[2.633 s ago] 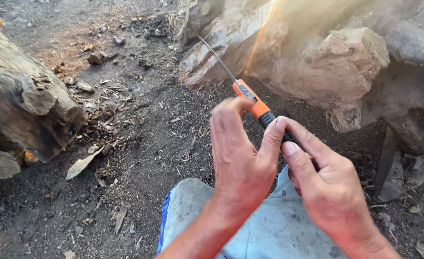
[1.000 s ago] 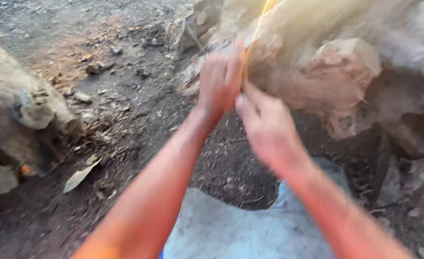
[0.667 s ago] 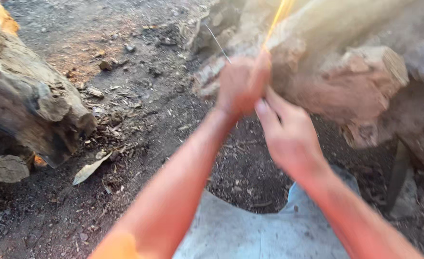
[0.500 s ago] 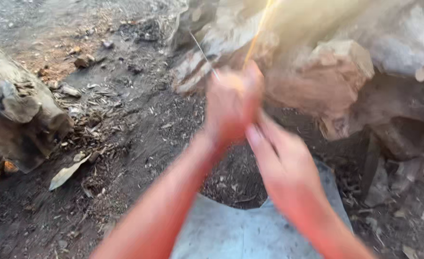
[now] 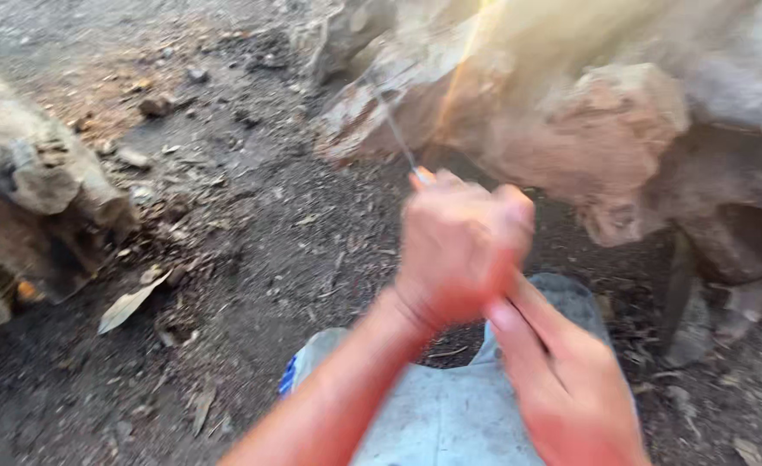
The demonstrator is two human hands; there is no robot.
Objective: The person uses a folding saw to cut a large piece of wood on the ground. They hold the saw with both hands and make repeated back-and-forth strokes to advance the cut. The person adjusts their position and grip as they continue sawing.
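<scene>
My left hand point(image 5: 463, 246) is closed in a fist around a tool with an orange handle point(image 5: 421, 177). The tool's thin metal shaft point(image 5: 394, 129) points up and away toward the pale wood ahead. My right hand point(image 5: 562, 388) sits just below and nearer to me. Its fingers reach up under the left fist and touch it. Motion blur and the left fist hide whether the right hand grips the tool's rear end. Both hands hover above my knees in light blue trousers point(image 5: 433, 414).
A large pale, cracked trunk or rock mass point(image 5: 605, 112) fills the upper right. A weathered log point(image 5: 36, 198) lies at the left with a dry leaf point(image 5: 126, 304) beside it. Dark soil with small stones and twigs point(image 5: 251, 224) covers the ground between them.
The hands had reached forward toward the pale trunk with the tool and have now pulled back closer to me. The left fist stays on the handle throughout.
</scene>
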